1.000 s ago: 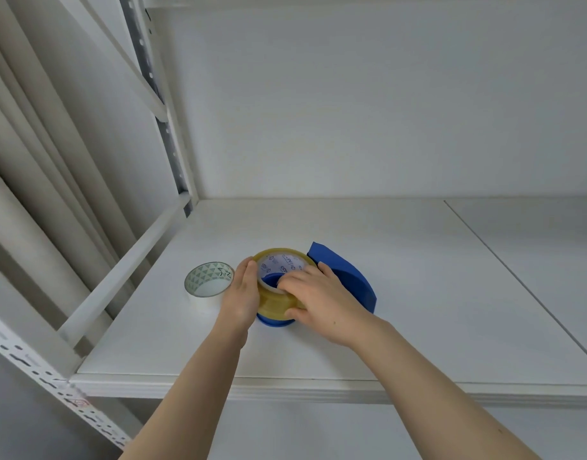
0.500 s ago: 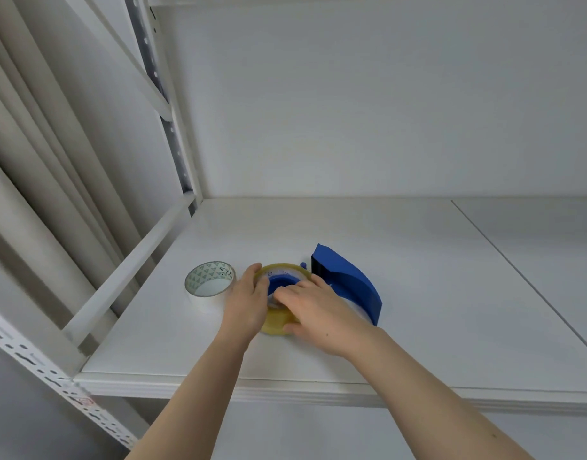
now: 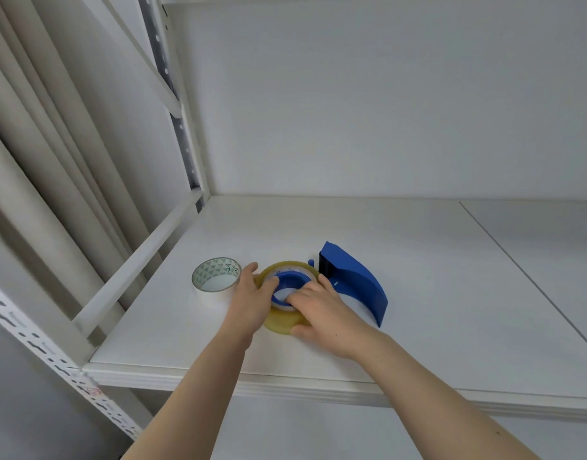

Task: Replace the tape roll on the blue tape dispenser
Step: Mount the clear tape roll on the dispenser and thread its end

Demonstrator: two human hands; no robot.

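Down goes the yellowish tape roll (image 3: 282, 322): a second ago it was tipped up above the blue hub, and now it sits flat around the hub (image 3: 290, 284), low on the white shelf (image 3: 418, 293). Both hands have dropped with it and closed in tighter.

From the head camera, the left hand (image 3: 252, 302) is cupped against the roll's left side, thumb up at the far rim, fingers curled over the top edge toward the hub. The right hand (image 3: 325, 317) grips from the right, fingers (image 3: 298, 295) pressed down over the rim and into the centre ring, thumb hooked under the near edge. Both hands are clamped on that one roll, neither spread wide.

Just behind the right hand rises the blue tape dispenser (image 3: 355, 282), its curved body sweeping right and forward, lying on the shelf, the hub end hidden under the roll and fingers. Whether the roll is fully seated on the hub I cannot tell.

Off to the left, just beside the left hand, stands a second roll, the white tape roll (image 3: 215, 280), on its flat side, with a triangle pattern inside its core. It sits touching or nearly touching the left thumb side. The shelf frame's white rail (image 3: 136, 263) runs diagonally at left.
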